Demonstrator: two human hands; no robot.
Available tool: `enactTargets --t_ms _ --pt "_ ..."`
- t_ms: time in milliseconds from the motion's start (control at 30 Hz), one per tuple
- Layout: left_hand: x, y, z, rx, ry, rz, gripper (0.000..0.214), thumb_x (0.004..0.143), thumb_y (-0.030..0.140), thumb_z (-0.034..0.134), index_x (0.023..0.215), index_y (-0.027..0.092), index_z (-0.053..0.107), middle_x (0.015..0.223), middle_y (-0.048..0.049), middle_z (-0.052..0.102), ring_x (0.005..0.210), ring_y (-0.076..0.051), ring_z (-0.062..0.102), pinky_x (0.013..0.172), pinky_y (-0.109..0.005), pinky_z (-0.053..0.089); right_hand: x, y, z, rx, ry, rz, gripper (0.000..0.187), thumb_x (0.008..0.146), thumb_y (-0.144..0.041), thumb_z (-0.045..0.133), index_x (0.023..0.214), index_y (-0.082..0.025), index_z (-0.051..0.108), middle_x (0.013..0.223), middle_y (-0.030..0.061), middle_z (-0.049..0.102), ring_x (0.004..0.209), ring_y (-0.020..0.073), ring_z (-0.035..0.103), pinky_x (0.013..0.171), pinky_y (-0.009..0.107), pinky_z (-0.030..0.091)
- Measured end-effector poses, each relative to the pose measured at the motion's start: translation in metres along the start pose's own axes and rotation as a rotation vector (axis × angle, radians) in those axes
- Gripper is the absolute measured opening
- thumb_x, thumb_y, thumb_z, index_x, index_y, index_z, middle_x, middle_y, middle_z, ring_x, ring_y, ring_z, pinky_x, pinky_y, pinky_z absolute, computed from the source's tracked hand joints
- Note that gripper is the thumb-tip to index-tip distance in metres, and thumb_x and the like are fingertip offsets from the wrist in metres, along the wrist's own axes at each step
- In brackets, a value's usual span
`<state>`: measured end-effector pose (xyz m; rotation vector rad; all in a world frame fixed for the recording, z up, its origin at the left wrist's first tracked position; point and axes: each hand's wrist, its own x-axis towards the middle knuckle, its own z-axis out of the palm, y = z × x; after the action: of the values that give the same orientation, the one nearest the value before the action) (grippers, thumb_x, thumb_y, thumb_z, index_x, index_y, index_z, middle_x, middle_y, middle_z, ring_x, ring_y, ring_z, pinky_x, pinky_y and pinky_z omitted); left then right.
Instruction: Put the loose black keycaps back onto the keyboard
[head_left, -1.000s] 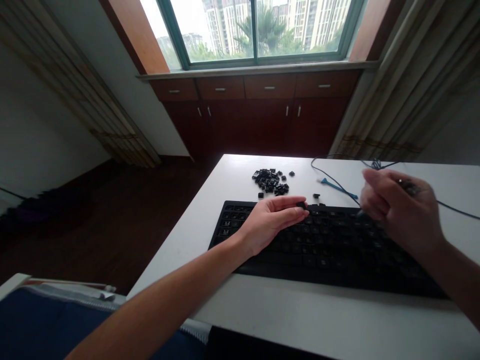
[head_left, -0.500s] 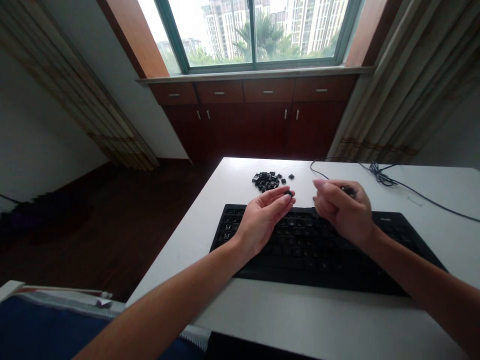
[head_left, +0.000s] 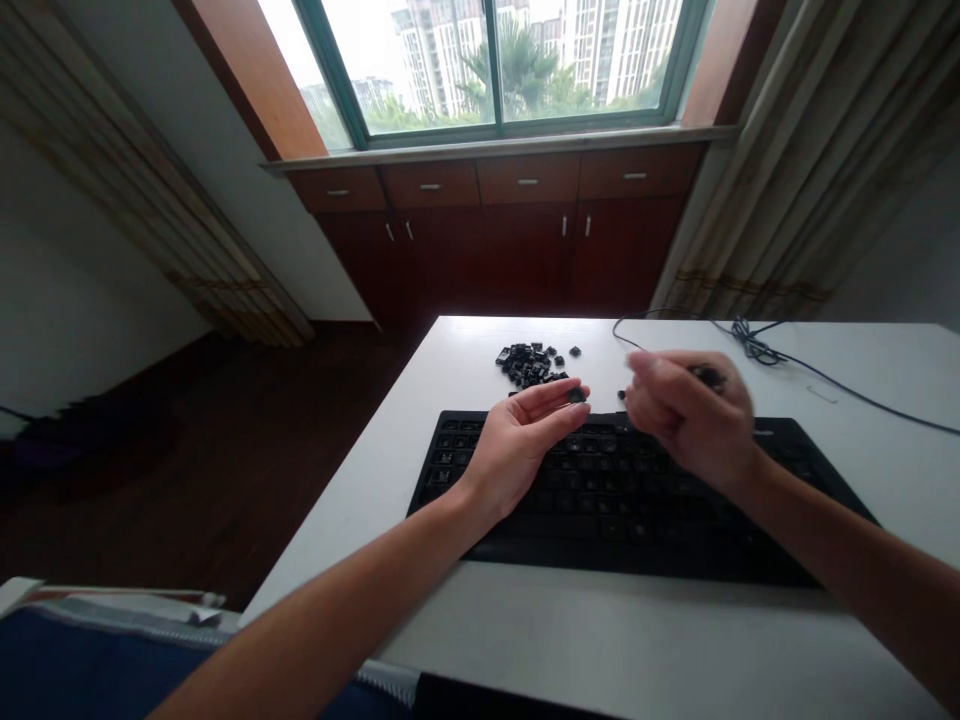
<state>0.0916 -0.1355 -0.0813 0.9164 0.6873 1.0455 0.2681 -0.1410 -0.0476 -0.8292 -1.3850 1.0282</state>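
Black plastic keycaps [head_left: 529, 365] lie heaped on the far part of the white tabletop [head_left: 600, 640], just beyond the black keyboard [head_left: 622, 510], and one stray keycap [head_left: 621, 395] sits alone to their right, near the keyboard's far edge. In the head view, your left hand [head_left: 517, 450] is turned palm up above the keyboard's left half, its fingers [head_left: 559, 408] held together and curving toward the thumb, pinching a small black keycap [head_left: 576, 396] at the tips. Your right hand [head_left: 690, 420] is blurred with motion over the keyboard's right half; its fingers [head_left: 652, 385] seem bunched on a dark piece [head_left: 709, 376], though you can't tell the exact grip. A quick right-hand sweep could knock the stray keycap or scatter the heap. A loose pinch could drop a keycap onto the black keys, where it would be hard to spot, or past the tabletop's edge onto the dark wooden floor [head_left: 187, 470]. The thin dark cable [head_left: 817, 385] at far right could snag a wrist. A small pale mark [head_left: 763, 432] shows at the keyboard's far right, but no writing can be read.
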Motion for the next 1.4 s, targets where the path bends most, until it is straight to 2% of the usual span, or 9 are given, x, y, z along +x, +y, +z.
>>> enactTargets --t_ms 167,267,433,600,867,1000,1100,1233,1400 --pt "0.001 0.000 0.000 0.005 0.012 0.005 0.040 0.075 0.020 0.082 0.115 0.018 0.073 0.118 -0.0087 0.073 0.109 -0.017 0.066 0.105 -0.030 0.045 0.007 0.000 -0.002 0.063 0.010 0.072 0.052 0.090 -0.034 0.065 0.046 -0.021 0.040 0.041 -0.0066 0.031 0.037 0.0075 0.027 0.038 0.027 0.021" --pt "0.000 0.000 0.000 0.028 0.003 -0.003 0.041 0.076 0.021 0.081 0.116 0.018 0.072 0.119 -0.0086 0.072 0.111 -0.018 0.065 0.106 -0.032 0.045 0.006 -0.003 -0.003 0.120 0.025 0.037 0.052 0.091 -0.033 0.063 0.046 -0.021 0.039 0.041 -0.0068 0.031 0.036 0.0075 0.026 0.039 0.027 0.020" --pt "0.000 0.000 0.000 0.044 0.000 0.003 0.041 0.076 0.021 0.082 0.116 0.018 0.072 0.119 -0.0085 0.073 0.113 -0.018 0.065 0.107 -0.031 0.044 0.005 0.004 0.000 -0.041 -0.024 0.063 0.052 0.090 -0.034 0.064 0.045 -0.020 0.041 0.042 -0.0060 0.033 0.039 0.0078 0.030 0.040 0.027 0.022" --pt "0.000 -0.001 0.000 0.103 -0.012 0.022 0.042 0.077 0.023 0.080 0.118 0.019 0.071 0.122 -0.0091 0.071 0.116 -0.019 0.064 0.107 -0.031 0.045 0.007 -0.010 -0.001 0.029 0.000 -0.005 0.053 0.094 -0.033 0.060 0.047 -0.020 0.040 0.042 -0.0067 0.032 0.038 0.0071 0.031 0.041 0.027 0.025" --pt "-0.006 -0.002 0.005 0.274 -0.029 0.118 0.039 0.077 0.025 0.080 0.115 0.019 0.073 0.117 -0.0087 0.073 0.104 -0.019 0.069 0.097 -0.031 0.054 0.004 -0.007 -0.016 -0.421 -0.020 -0.068 0.049 0.094 -0.042 0.060 0.054 -0.019 0.043 0.049 -0.0062 0.035 0.045 0.0074 0.032 0.044 0.026 0.025" --pt "-0.006 -0.005 0.004 0.342 -0.052 0.162 0.035 0.079 0.025 0.079 0.113 0.020 0.074 0.109 -0.0073 0.075 0.096 -0.015 0.070 0.089 -0.025 0.057 -0.011 -0.008 -0.030 -0.705 0.016 -0.166 0.027 0.093 -0.035 0.063 0.071 -0.019 0.057 0.060 -0.0044 0.051 0.053 0.0090 0.044 0.051 0.024 0.037" --pt "-0.006 -0.007 0.003 0.387 -0.068 0.192 0.034 0.079 0.026 0.079 0.112 0.019 0.075 0.103 -0.0069 0.075 0.092 -0.015 0.070 0.086 -0.024 0.057 -0.027 -0.004 -0.039 -0.825 -0.102 -0.267 0.007 0.091 -0.025 0.064 0.097 -0.021 0.065 0.080 -0.0015 0.066 0.065 0.0103 0.057 0.064 0.024 0.047" --pt "-0.008 -0.009 0.003 0.406 -0.115 0.202 0.035 0.080 0.025 0.078 0.114 0.017 0.074 0.102 -0.0080 0.075 0.092 -0.017 0.071 0.086 -0.027 0.059 -0.042 0.005 -0.044 -0.876 -0.222 -0.375 0.030 0.091 -0.017 0.062 0.120 -0.024 0.062 0.109 0.0032 0.069 0.078 0.0114 0.064 0.073 0.025 0.052" --pt "-0.009 -0.007 0.004 0.392 -0.203 0.194 0.032 0.081 0.022 0.078 0.112 0.016 0.072 0.100 -0.0070 0.076 0.092 -0.016 0.072 0.088 -0.027 0.059 -0.044 0.009 -0.047 -0.939 -0.331 -0.507 0.041 0.091 -0.014 0.061 0.131 -0.024 0.060 0.116 0.0060 0.067 0.084 0.0131 0.067 0.071 0.026 0.056"
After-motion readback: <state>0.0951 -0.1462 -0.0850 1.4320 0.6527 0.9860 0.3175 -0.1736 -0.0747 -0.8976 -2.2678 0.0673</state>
